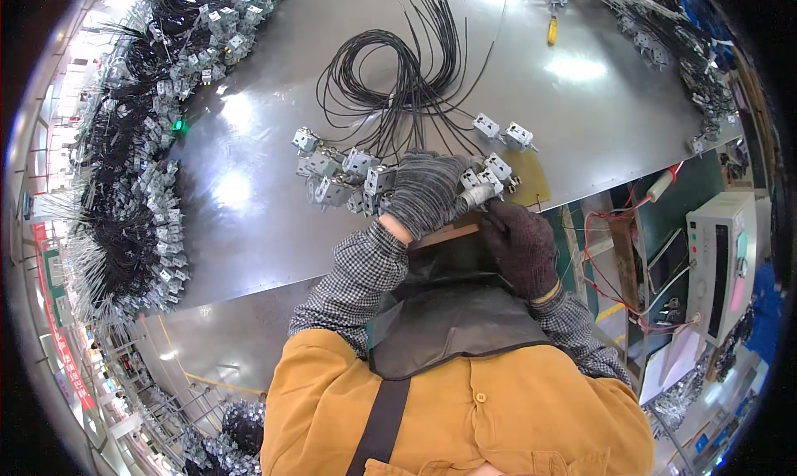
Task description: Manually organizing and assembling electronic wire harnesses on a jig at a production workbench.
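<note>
At the near edge of a shiny metal table, my left hand (pixel 427 192), in a grey striped glove with white wrapping on the thumb, is closed on a small silver metal block (pixel 496 168) at the end of a black cable. My right hand (pixel 523 248), in a dark maroon glove, is closed with its fingertips close to the left thumb. Whatever lies between its fingers is hidden. Left of my left hand sits a cluster of similar metal blocks (pixel 336 187). Their coiled black cables (pixel 390 78) stretch away across the table. Two more blocks (pixel 502 131) lie just beyond.
A long heap of black cables with metal blocks (pixel 133 177) lines the table's left side. A yellow-handled screwdriver (pixel 552 31) lies far right, near another cable pile (pixel 664 48). Right of the table stand a white electrical box (pixel 721 264) and red wires (pixel 591 260).
</note>
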Demonstrator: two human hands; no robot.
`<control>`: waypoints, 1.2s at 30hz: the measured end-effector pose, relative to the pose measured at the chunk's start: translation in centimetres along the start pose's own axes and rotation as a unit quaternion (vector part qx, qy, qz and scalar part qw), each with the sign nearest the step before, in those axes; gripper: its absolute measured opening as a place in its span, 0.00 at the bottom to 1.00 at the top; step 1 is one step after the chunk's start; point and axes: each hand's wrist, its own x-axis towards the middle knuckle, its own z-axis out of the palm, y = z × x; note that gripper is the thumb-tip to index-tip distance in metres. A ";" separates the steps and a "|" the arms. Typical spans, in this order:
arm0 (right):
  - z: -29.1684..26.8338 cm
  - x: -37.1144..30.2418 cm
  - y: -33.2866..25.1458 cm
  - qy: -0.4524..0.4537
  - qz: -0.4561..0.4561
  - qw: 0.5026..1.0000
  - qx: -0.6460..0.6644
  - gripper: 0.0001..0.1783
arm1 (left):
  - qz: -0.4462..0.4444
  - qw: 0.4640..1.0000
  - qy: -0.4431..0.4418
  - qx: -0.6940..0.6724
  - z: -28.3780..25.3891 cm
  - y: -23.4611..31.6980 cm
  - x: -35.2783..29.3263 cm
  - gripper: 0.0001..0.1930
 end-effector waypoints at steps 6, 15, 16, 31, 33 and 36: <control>1.9 -2.7 1.6 -0.030 0.068 0.969 0.237 0.19 | 0.002 0.999 -0.008 -0.039 -0.4 0.2 -0.9 0.30; 1.9 -1.7 -0.4 -0.006 0.151 0.973 0.174 0.24 | 0.014 1.000 0.020 -0.004 -0.3 0.7 -0.9 0.31; 1.1 -1.2 -0.8 -0.060 0.265 0.900 0.341 0.21 | 0.009 1.000 0.030 0.001 -0.2 0.7 -0.9 0.31; 3.2 -2.7 1.4 -0.041 0.289 0.874 0.388 0.14 | 0.005 0.996 0.082 -0.025 0.9 0.7 -0.7 0.29; 3.1 -2.4 0.9 0.020 0.131 0.982 0.135 0.14 | -0.006 0.998 0.065 -0.024 0.8 0.8 -0.8 0.29; 0.4 -0.5 -0.4 -0.050 0.134 0.986 0.087 0.29 | -0.062 0.996 0.042 -0.054 1.1 0.8 -0.7 0.28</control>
